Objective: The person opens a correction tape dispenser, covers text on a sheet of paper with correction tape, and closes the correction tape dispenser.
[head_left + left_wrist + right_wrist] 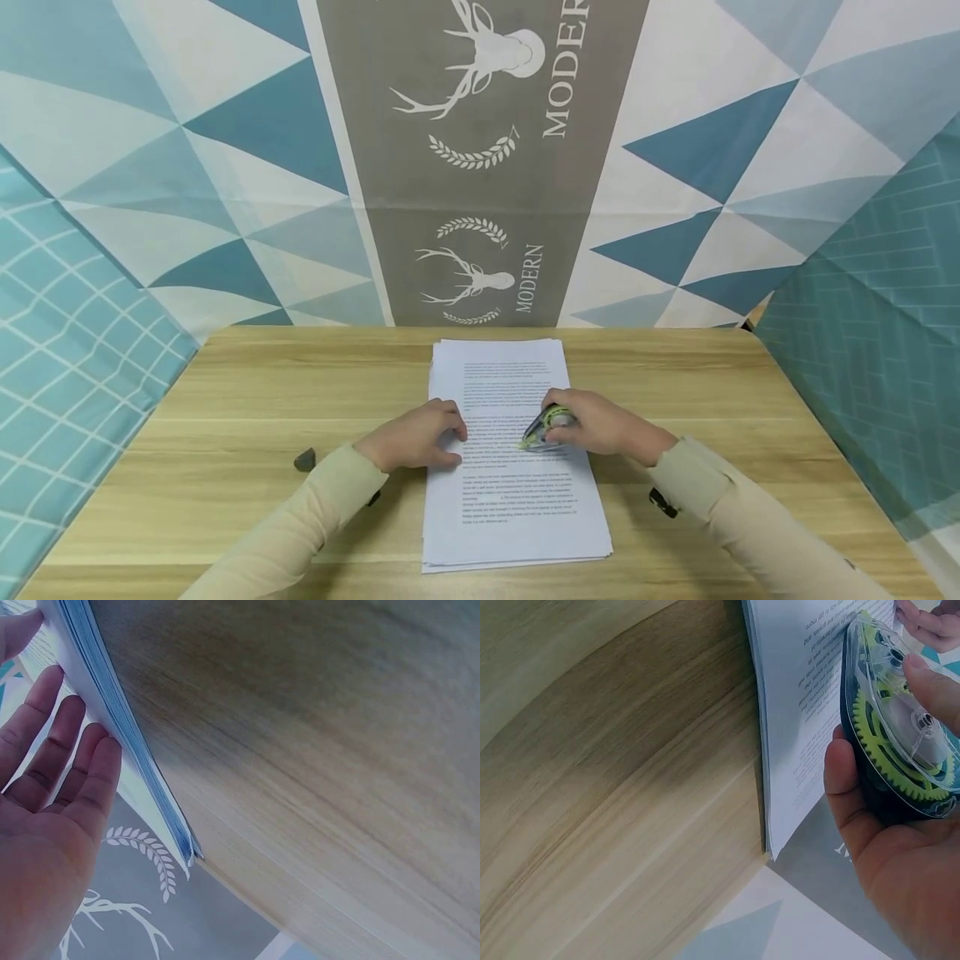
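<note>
A stack of printed paper [517,533] lies lengthwise on the wooden table, its sheet edges visible in the left wrist view. My right hand [603,423] grips a correction tape dispenser [900,727] with a clear cover and a green toothed wheel inside. The dispenser's tip points left and down, right at the printed lines near the middle of the top sheet. A blank gap breaks one printed line lower down the page. At the stack's left edge, my left hand [414,436] rests its fingertips on the paper, fingers relaxed and slightly bent, as the left wrist view shows.
A small dark grey piece [304,460] lies on the table [225,492], left of the stack and beside the left forearm. Behind the table's far edge hangs a patterned cloth [480,192] with deer heads and triangles. Blue-green cloths flank both sides.
</note>
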{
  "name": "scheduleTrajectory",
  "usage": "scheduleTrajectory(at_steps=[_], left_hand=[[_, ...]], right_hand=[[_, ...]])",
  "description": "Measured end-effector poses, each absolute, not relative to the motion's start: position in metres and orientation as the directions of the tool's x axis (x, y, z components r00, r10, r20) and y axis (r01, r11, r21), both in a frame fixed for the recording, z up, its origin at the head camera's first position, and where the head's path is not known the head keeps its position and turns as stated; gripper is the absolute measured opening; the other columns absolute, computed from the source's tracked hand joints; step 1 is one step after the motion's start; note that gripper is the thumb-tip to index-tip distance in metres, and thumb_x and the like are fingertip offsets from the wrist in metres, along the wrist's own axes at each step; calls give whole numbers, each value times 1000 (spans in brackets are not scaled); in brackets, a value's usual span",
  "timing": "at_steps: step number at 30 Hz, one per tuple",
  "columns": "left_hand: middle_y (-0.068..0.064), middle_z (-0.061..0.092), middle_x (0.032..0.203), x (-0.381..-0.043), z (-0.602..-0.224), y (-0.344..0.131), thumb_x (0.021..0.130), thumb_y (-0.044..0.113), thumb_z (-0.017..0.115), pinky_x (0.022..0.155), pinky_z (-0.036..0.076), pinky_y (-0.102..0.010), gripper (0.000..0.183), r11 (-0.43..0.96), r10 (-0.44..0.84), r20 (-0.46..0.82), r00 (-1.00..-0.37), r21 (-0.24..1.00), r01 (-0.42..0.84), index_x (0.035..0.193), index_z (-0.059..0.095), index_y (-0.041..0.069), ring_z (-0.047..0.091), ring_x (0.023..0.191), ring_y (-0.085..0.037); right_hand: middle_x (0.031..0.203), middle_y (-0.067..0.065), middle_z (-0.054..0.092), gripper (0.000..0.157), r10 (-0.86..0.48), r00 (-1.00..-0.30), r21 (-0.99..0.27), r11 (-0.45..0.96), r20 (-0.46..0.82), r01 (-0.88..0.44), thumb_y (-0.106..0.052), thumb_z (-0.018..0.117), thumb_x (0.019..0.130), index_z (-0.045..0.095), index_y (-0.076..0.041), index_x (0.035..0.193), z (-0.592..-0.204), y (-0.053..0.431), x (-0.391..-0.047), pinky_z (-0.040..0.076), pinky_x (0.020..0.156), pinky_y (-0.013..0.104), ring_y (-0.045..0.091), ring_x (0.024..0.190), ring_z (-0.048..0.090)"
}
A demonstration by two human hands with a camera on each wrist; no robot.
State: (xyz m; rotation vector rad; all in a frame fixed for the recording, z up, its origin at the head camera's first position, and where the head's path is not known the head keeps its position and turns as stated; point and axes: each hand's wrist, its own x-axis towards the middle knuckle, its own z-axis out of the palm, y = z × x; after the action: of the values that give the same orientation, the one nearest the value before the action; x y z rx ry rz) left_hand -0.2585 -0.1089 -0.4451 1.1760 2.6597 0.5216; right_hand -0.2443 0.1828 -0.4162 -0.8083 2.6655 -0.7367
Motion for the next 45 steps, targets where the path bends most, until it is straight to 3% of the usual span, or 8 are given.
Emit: scheduleTrajectory(at_steps=[24, 37, 45], left_hand=[[1, 60, 97, -253, -441, -106, 76, 23, 72, 88, 45, -31, 23, 643, 725, -36, -687, 393, 658, 93, 68, 9, 53, 92, -15], [2, 59, 94, -251, -445, -106, 75, 23, 72, 86, 45, -30, 21, 652, 716, -23, -698, 378, 657, 91, 68, 9, 51, 89, -14], [-1, 59, 95, -246, -444, -107, 75, 22, 71, 86, 45, -32, 23, 660, 701, -8, -713, 384, 645, 94, 68, 8, 52, 91, -16]], right_hand=[[91, -5, 61, 19, -536, -843, -535, 725, -44, -433, -25, 68, 84, 57, -17, 97, -420, 200, -236, 41, 68, 22, 9, 78, 50], [95, -10, 62, 21, -452, -892, -588, 724, -10, -360, -24, 72, 80, 58, -23, 95, -430, 207, -227, 44, 74, 24, 8, 84, 53], [101, -3, 63, 23, -406, -914, -695, 659, -9, -286, -26, 72, 80, 59, -23, 99, -429, 214, -220, 45, 72, 22, 13, 86, 55]])
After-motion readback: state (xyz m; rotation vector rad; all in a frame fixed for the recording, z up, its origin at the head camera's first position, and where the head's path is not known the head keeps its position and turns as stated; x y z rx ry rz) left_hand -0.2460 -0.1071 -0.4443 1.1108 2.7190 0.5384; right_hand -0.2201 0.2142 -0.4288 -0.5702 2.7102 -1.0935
